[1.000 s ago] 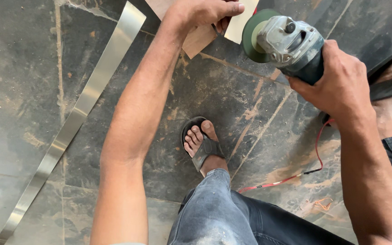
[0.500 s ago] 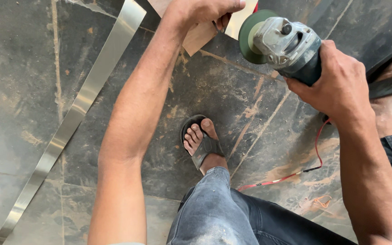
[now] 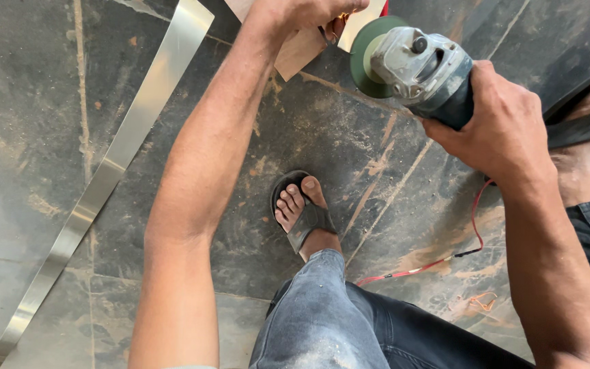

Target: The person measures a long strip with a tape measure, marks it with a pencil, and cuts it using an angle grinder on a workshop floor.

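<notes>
My right hand [image 3: 507, 116] grips the body of a grey and dark teal angle grinder [image 3: 421, 68] with a green disc, held above the floor at the upper right. My left hand [image 3: 308, 10] reaches to the top edge and is closed on a light wooden piece [image 3: 298, 51] lying on the floor; most of the hand and the piece's far end are cut off by the frame. The grinder's disc is just right of that piece, close to it.
A long shiny metal strip [image 3: 104, 178] lies diagonally on the dark stone floor [image 3: 29, 102] at the left. My sandalled foot [image 3: 302, 208] and jeans-clad leg [image 3: 322, 314] are in the middle, another sandalled foot [image 3: 582, 123] at the right. A red cable [image 3: 445, 260] trails on the floor.
The grinder has shifted slightly left, toward the wooden piece. My left hand stays on the piece.
</notes>
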